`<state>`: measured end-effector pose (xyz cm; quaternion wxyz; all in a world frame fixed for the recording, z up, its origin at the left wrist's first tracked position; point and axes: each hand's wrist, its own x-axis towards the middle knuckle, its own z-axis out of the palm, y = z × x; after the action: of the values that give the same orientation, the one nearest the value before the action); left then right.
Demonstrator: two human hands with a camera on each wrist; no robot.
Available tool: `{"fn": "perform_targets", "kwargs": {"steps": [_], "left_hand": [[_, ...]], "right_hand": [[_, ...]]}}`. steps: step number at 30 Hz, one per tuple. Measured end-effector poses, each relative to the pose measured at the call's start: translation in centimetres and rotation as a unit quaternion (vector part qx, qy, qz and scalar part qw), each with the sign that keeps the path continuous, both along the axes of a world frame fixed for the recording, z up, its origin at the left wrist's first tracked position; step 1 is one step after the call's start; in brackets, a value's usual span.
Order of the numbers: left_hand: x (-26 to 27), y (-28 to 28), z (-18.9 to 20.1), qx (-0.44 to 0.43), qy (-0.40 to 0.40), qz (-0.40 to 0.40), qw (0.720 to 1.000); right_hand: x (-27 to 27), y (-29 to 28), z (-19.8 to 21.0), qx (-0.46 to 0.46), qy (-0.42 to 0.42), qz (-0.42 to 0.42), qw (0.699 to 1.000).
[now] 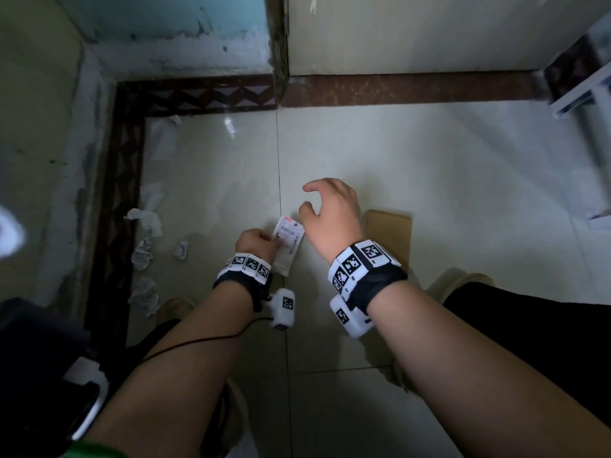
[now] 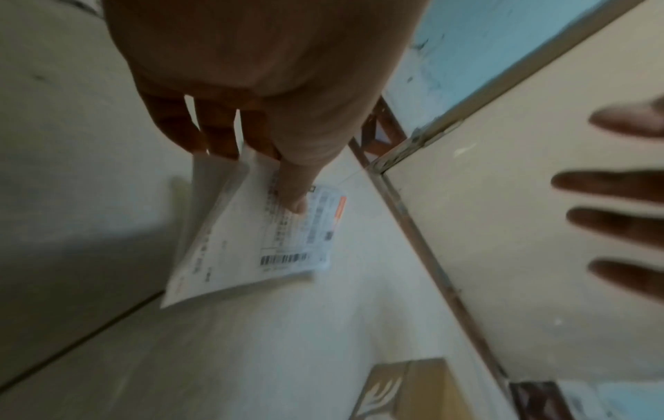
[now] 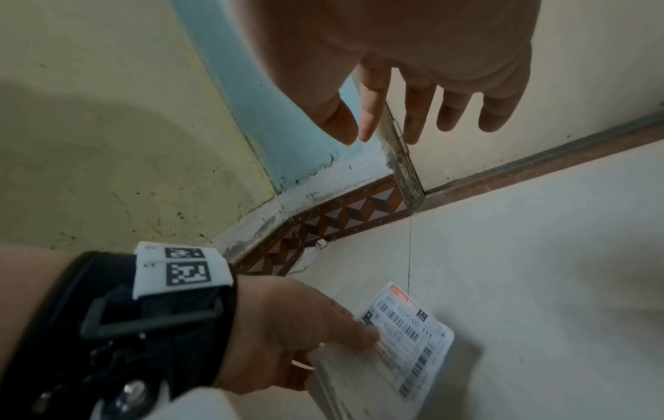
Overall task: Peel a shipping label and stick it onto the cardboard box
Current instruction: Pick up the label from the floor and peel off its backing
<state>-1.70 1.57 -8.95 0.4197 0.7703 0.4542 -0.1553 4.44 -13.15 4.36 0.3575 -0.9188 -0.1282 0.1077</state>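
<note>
My left hand (image 1: pixel 261 242) grips a small stack of white shipping labels (image 1: pixel 288 241) with barcodes and an orange strip, thumb on top and fingers underneath. The left wrist view shows the thumb pressed on the top label (image 2: pixel 287 236); the stack (image 3: pixel 406 349) shows in the right wrist view too. My right hand (image 1: pixel 330 209) hovers just right of the labels, fingers spread and relaxed, holding nothing (image 3: pixel 413 93). The brown cardboard box (image 1: pixel 390 239) lies on the floor behind my right wrist, mostly hidden; a corner of the box (image 2: pixel 406 389) appears in the left wrist view.
Several crumpled white backing scraps (image 1: pixel 145 223) litter the tiled floor at the left, along the brown patterned border (image 1: pixel 122 209). Walls close off the back and left. A white rack (image 1: pixel 582 94) stands at the far right. My dark trouser leg (image 1: pixel 529 342) lies at the right.
</note>
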Motion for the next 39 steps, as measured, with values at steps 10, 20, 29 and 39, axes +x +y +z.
{"fn": "perform_targets", "kwargs": {"steps": [10,20,29,39], "left_hand": [[5.3,0.1,17.9,-0.06,-0.21,0.103,0.971],[5.6,-1.3,38.2,-0.072,-0.414,0.052,0.906],[2.7,-2.8,43.0,-0.104,-0.505,0.013,0.857],[1.7,-2.5,42.7,-0.171,-0.513,-0.019,0.841]], "right_hand": [[0.9,0.2,12.3,0.01,-0.017,-0.011,1.0],[2.0,-2.9,29.4,0.092,-0.173,0.049,0.979],[0.5,-5.7,30.2,0.084,-0.126,0.104,0.983],[1.9,-6.2,29.9,0.267,0.022,0.044,0.962]]}}
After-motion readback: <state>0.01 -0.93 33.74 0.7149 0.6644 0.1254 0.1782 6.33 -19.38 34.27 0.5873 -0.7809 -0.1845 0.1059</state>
